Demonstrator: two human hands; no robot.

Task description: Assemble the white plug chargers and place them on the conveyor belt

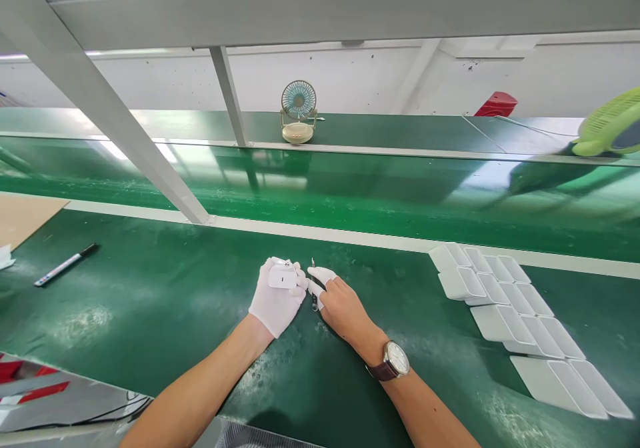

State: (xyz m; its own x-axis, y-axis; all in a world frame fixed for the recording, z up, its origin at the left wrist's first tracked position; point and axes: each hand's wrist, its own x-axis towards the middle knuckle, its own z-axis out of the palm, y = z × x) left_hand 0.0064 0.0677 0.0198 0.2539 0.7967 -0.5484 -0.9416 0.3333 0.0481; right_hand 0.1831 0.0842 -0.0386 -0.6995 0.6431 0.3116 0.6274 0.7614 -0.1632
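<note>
My left hand [276, 300], in a white glove, grips a small white rectangular plastic part [283, 276] above the green work surface. Right beside it, my right hand [340, 305] wears white finger cots on the thumb and forefinger and pinches a thin metal tool [313, 281], tweezers or a blade, with its tip pointing up next to the white part. A brown-strapped wristwatch [395, 361] sits on my right wrist. The two hands almost touch.
Rows of white rectangular trays or casings [505, 315] lie to the right. A black-capped marker [66, 265] lies at the left. A small desk fan [299, 111] stands beyond the green conveyor belt [350, 188]; a slanted grey frame post [125, 135] crosses the left.
</note>
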